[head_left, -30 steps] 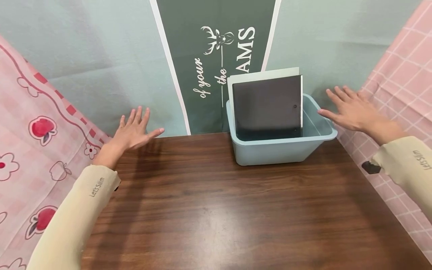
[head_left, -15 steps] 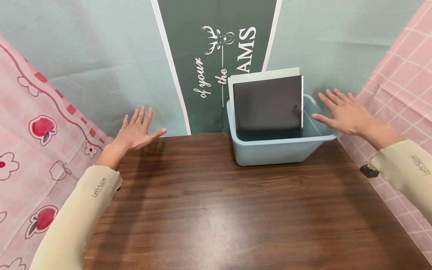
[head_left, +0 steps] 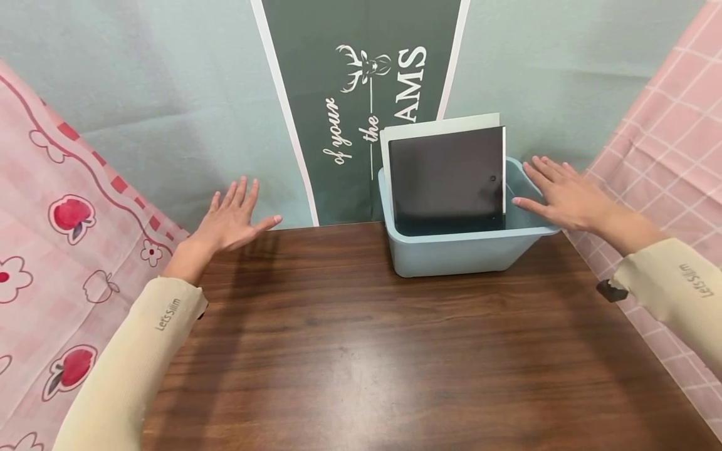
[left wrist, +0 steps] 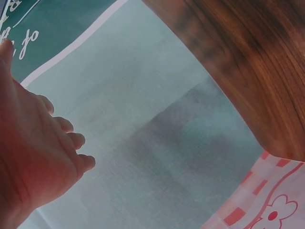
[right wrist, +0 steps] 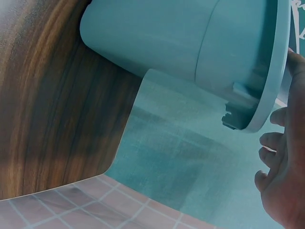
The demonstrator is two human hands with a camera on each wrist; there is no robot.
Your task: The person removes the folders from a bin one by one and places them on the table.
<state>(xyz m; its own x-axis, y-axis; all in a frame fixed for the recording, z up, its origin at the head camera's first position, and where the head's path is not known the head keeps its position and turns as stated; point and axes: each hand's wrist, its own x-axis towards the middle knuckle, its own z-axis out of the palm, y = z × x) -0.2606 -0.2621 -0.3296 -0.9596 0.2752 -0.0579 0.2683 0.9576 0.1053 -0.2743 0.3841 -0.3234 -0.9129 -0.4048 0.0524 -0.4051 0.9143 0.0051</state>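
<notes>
A light blue plastic bin (head_left: 451,255) stands at the back right of the table. Inside it leans a dark flat rectangular thing (head_left: 445,178) with a small round mark near its right edge. Behind that rises a pale flat sheet or cover (head_left: 440,126); the lower ends of both are hidden in the bin. My right hand (head_left: 566,195) hovers at the bin's right end with fingers spread, holding nothing. In the right wrist view the bin's rim (right wrist: 274,71) is close to the fingers; contact cannot be told. My left hand (head_left: 228,219), fingers spread, holds nothing near the table's back left.
The brown wood-grain table (head_left: 338,338) reaches to a grey-green cloth backdrop (head_left: 197,113). A pink apple-patterned cloth (head_left: 68,263) hangs on the left. On the right is a pink checked cloth (head_left: 671,144).
My right hand has moved left and slightly down, nearer the bin. The left hand has shifted slightly right. The bin and what it holds have stayed put.
</notes>
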